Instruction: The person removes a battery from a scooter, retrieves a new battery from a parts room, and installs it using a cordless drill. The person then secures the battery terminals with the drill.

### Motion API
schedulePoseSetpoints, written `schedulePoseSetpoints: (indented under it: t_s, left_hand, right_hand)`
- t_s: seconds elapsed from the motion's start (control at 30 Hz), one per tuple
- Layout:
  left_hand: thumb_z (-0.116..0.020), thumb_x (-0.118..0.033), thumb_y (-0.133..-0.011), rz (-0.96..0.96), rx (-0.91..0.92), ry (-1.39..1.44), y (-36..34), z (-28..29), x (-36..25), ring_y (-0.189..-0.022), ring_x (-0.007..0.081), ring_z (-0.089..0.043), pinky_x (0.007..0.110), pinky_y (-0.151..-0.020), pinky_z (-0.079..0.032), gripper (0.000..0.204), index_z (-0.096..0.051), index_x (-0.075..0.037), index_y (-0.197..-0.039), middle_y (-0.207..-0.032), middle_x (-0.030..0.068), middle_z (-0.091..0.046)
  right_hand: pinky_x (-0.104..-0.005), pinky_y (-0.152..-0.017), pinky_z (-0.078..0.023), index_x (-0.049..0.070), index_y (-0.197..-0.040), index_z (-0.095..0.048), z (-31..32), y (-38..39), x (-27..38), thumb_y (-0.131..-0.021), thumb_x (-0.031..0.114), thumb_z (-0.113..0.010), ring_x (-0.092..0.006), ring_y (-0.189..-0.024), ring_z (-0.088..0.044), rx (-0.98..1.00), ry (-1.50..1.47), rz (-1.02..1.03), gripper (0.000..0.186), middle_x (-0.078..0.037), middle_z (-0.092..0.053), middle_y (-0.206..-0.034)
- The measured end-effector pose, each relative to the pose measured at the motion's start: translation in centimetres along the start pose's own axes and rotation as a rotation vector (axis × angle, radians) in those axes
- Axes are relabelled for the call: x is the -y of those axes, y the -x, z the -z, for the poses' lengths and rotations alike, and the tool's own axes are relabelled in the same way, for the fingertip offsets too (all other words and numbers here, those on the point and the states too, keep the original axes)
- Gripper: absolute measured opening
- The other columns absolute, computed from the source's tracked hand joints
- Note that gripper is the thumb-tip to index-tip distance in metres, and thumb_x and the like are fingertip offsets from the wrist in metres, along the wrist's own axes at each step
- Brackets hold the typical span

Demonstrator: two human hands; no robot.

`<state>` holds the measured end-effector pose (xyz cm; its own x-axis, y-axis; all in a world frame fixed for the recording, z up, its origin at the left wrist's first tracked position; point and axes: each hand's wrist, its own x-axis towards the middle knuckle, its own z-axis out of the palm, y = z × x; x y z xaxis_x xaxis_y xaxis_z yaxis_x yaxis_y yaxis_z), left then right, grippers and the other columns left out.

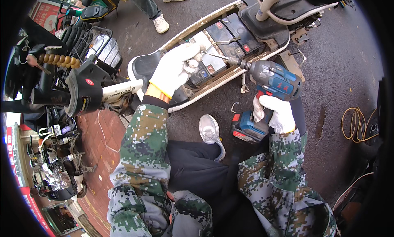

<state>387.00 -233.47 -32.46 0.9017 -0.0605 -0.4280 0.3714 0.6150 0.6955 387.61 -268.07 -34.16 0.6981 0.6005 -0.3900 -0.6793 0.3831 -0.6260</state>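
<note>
My right hand, in a white glove, grips the handle of a blue and black cordless drill, a finger at its red trigger. A long thin bit points left from the chuck. Its tip meets the closed fingers of my left hand, also white-gloved; whatever they pinch is hidden. Both hands are over the open battery bay of an electric scooter. Inside sit dark batteries with red terminals, and a lighter-topped battery lies beneath the bit. A short cable runs across them.
The scooter's white body frame surrounds the bay, with its handlebar post to the left. More parked scooters and a wire basket line the left side. A person's shoe is beyond. Yellow cable lies right.
</note>
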Motion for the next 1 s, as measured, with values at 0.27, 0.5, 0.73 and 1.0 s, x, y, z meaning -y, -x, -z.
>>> schedulePoseSetpoints:
  t_s: [0.27, 0.5, 0.73, 1.0]
  left_hand:
    - [-0.060, -0.026, -0.112, -0.060, -0.143, -0.005, -0.5, -0.9, 1.9, -0.068, 0.0055, -0.051, 0.019, -0.057, -0.039, 0.038, -0.066, 0.009, -0.127, -0.089, 0.0029, -0.063]
    - [-0.058, -0.048, -0.112, -0.105, -0.256, 0.066, -2.4, 1.7, -0.2, -0.070, 0.0077, -0.047, 0.022, -0.060, -0.042, 0.058, -0.069, 0.008, -0.123, -0.081, -0.0017, -0.051]
    - [-0.072, -0.039, -0.102, -0.388, -0.453, -1.231, -6.4, 5.0, 0.8, -0.072, 0.0167, -0.066, 0.029, -0.065, -0.052, 0.038, -0.082, -0.003, -0.109, -0.091, 0.0083, -0.075]
    - [-0.068, -0.037, -0.091, -0.151, -0.467, -1.910, -14.3, 2.4, 4.2, -0.111, 0.0363, -0.073, 0.046, -0.096, -0.057, 0.033, -0.081, -0.015, -0.111, -0.116, 0.0164, -0.078]
  right_hand:
    - [-0.0349, -0.055, -0.056, -0.006, -0.122, -0.062, -0.1, 0.0, 0.0, -0.093, 0.009, -0.072, -0.0210, -0.057, -0.064, -0.010, -0.064, -0.049, 0.035, -0.013, -0.066, -0.075]
    - [-0.0415, -0.063, -0.051, -0.001, -0.098, -0.058, 2.1, -0.6, 0.0, -0.099, 0.023, -0.065, -0.0248, -0.060, -0.058, 0.050, -0.331, -0.010, 0.025, -0.012, -0.057, -0.073]
    - [-0.0405, -0.061, -0.049, 0.002, -0.092, -0.057, 3.5, -0.6, 0.2, -0.098, 0.028, -0.066, -0.0236, -0.059, -0.055, -0.035, -0.306, 0.044, 0.029, -0.009, -0.053, -0.072]
    - [-0.0424, -0.059, -0.051, 0.004, -0.112, -0.055, 3.9, -0.4, -0.6, -0.099, 0.020, -0.066, -0.0246, -0.059, -0.057, -0.096, -0.376, 0.099, 0.023, -0.011, -0.057, -0.077]
